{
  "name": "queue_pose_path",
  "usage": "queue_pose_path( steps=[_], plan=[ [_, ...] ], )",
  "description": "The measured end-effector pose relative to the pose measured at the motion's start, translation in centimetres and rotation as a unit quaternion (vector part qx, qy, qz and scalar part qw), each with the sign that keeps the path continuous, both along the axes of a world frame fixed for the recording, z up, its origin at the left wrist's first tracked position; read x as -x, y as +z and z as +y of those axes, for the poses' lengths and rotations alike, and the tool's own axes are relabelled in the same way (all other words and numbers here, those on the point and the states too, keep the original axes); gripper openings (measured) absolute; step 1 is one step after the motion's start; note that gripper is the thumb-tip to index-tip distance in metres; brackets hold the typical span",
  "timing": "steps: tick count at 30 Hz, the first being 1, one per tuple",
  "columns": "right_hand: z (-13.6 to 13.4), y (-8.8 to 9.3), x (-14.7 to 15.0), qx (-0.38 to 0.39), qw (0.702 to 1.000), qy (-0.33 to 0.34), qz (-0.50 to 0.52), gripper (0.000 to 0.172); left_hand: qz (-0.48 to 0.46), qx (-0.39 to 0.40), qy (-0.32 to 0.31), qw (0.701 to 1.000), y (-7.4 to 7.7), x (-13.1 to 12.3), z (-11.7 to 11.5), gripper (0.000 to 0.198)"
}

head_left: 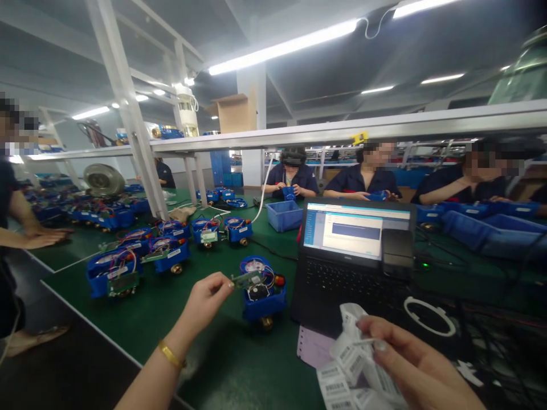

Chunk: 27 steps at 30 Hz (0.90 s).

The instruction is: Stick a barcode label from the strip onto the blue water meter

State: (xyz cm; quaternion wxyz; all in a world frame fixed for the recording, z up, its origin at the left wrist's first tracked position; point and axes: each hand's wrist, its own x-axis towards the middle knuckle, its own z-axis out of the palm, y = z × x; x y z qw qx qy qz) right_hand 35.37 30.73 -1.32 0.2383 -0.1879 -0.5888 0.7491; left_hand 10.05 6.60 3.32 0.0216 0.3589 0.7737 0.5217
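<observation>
**Both hands busy at the near edge of the table**

The right hand (410, 364), cut off by the lower right corner of the view, pinches a crumpled strip of barcode labels (348, 364) between thumb and fingers; the strip's lower end runs out of view. A pink paper slip (314, 347) lies just beside it on the green table (171, 330).

The left hand (205, 299), with a gold bracelet (171, 354) on the wrist, grips a small circuit board (247, 279) by its end with its fingertips. The board sits over the top of a blue meter (262, 296), joined to it by thin wires.

Just right of the meter stands an open laptop (354, 250), its keyboard dark and hard to read. A white ring (429, 315) lies among tangled cables, too dim to sort out.

Further left, more meters (128, 267) stand in rows. A blue bin (284, 215) sits mid-table. At the far edge seated workers (363, 179) handle blue parts, and at the left edge another person's hand (43, 238) rests flat.
</observation>
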Motion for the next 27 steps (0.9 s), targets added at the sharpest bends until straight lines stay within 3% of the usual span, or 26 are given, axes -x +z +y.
queue_pose_path(
  steps=[4, 8, 15, 27],
  plan=[
    [-4.0, 1.6, 3.0, 0.028, 0.999, -0.027, 0.027, 0.038, -0.09, -0.033, 0.015, 0.995, -0.5, 0.8, 1.6, 0.052],
    [-6.0, 0.6, 5.7, 0.049, 0.997, -0.047, 0.02, 0.043, -0.14, -0.073, 0.026, 0.987, -1.3, 1.2, 2.3, 0.055],
    [-6.7, -2.6, 9.5, 0.034, 0.998, -0.036, 0.047, 0.035, -0.164, -0.12, 0.028, 0.979, -1.8, 1.6, 2.9, 0.055],
    [-7.8, -2.6, 12.0, -0.041, 0.994, -0.09, 0.039, 0.023, -0.168, -0.159, 0.037, 0.972, -2.9, 2.1, 3.5, 0.044]
  ],
)
